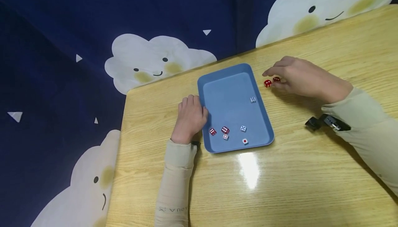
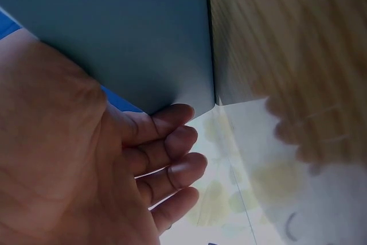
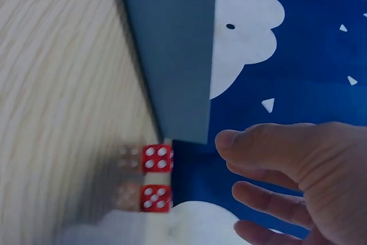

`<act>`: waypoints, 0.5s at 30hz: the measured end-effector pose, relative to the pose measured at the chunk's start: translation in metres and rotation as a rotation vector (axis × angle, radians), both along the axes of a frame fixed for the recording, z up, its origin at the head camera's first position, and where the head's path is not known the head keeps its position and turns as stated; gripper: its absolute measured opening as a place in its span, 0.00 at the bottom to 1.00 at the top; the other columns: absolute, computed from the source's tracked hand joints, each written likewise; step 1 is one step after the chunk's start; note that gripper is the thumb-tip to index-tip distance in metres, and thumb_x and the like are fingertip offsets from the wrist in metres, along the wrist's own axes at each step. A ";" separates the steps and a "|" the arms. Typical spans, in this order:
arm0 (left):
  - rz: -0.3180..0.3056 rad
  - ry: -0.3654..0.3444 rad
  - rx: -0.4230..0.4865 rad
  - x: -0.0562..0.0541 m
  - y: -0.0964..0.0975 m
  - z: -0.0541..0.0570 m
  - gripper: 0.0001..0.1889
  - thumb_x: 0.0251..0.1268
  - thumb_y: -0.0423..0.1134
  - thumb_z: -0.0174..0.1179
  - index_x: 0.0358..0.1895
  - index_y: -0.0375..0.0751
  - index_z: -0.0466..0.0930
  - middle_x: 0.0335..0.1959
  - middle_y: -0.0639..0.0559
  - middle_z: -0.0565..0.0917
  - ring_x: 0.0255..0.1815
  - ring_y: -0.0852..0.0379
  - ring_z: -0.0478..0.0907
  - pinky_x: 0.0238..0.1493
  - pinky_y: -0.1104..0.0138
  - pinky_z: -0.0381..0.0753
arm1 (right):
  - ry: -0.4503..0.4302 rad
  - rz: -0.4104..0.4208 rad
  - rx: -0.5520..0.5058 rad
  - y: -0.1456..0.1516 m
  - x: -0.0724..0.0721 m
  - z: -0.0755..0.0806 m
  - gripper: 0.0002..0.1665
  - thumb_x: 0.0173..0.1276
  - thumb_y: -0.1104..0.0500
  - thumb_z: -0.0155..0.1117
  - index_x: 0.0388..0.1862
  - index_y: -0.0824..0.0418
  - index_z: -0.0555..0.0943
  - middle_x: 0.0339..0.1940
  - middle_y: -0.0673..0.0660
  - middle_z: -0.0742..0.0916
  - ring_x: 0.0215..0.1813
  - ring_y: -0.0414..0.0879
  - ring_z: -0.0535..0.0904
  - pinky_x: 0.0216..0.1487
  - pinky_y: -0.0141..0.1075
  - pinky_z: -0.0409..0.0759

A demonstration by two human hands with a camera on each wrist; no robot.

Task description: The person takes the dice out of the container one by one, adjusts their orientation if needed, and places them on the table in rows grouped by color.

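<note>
My left hand point(image 1: 190, 118) grips the left rim of a shallow blue tray point(image 1: 269, 130), its fingers bent against the outer wall in the left wrist view. My right hand point(image 1: 300, 78) hovers just off the tray's right side, fingers loosely spread and holding nothing. Below its fingertips are two red dice on the table: one red die point(image 3: 157, 158) shows four white pips, the other red die point(image 3: 155, 198) five. In the right wrist view a gap separates the hand from both. Inside the tray lie several white dice point(image 1: 243, 128) and two red dice point(image 1: 225, 130), mostly near its front edge.
The pale wooden table point(image 1: 311, 185) reflects a bright glare in front of the tray. Behind and to the left hangs a dark blue curtain point(image 1: 174, 6) with white clouds. Black wrist cameras point(image 1: 329, 122) are strapped at the sleeves.
</note>
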State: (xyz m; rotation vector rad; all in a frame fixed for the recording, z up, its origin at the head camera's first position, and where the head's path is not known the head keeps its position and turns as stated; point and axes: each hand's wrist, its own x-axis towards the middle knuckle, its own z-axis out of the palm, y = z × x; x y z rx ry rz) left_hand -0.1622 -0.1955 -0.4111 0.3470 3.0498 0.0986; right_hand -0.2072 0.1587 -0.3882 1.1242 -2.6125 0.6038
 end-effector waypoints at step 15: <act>-0.011 -0.005 -0.002 -0.005 0.011 -0.001 0.14 0.76 0.42 0.42 0.48 0.34 0.70 0.44 0.41 0.72 0.46 0.43 0.66 0.52 0.54 0.69 | -0.010 0.039 0.000 -0.014 0.016 0.016 0.21 0.56 0.69 0.77 0.51 0.63 0.88 0.42 0.60 0.91 0.46 0.55 0.83 0.49 0.52 0.83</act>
